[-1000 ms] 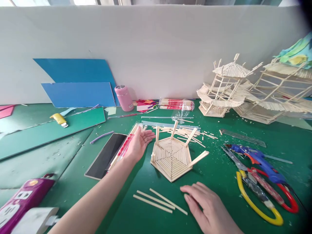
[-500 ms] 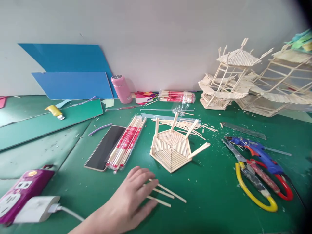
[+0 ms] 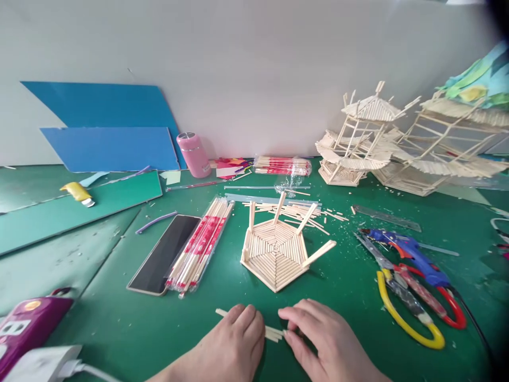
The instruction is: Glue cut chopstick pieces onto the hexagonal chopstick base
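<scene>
My left hand is closed over a few thin wooden sticks near the front of the table; their ends show on both sides of it. To its right, my right hand has thumb and forefinger apart, with the fingertips at the right ends of these sticks. Just beyond my hands lies a six-sided base of wooden sticks, ringed inward like a web. Short posts rise from its corners, and the right one leans outward.
Left are a phone, a wrapped stick bundle and a power strip. Right lie scissors and a blue glue gun. Behind stand a pink bottle, loose sticks and a stick pagoda model.
My right hand has come into view at the sticks. The sticks, spread apart before, now lie close together under my left hand. The camera view has shifted slightly.
</scene>
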Demonstrator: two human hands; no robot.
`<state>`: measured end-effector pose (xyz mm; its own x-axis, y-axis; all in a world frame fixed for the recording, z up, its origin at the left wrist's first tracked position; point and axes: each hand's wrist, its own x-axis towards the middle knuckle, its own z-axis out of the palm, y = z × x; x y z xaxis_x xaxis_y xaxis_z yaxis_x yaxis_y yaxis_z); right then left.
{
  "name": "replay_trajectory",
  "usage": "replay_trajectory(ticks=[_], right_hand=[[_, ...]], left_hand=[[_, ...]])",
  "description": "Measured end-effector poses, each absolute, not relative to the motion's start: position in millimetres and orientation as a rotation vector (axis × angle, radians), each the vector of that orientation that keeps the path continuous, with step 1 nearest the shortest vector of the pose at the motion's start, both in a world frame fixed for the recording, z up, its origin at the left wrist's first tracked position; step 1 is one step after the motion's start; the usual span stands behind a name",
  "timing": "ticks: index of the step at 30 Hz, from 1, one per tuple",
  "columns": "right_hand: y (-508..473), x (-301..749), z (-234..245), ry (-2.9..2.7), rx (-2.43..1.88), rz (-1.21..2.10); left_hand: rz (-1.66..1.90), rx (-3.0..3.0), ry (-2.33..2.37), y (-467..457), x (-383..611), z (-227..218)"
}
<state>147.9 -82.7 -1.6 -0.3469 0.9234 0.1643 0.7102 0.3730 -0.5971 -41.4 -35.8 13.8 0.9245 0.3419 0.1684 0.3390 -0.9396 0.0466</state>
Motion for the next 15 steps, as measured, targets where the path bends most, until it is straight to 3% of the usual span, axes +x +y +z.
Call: replay_trajectory(ticks=[4,10,15], right_hand=[[-84.4,164.8,-3.6,-2.063,-1.485,0.551],[-65.3,195.5,-19.0,-1.808,-1.786,0.360],[-42.5,198.7,-19.0,-1.966,-1.843,0.336]], left_hand=[[0.086,3.164,0.429,-29.6,-34.1,14.4],[0.353,3.098,0.465,-24.8,-36.9,-6.8],[0.398,3.007,0.542,-20.2,-38.8,-15.5]])
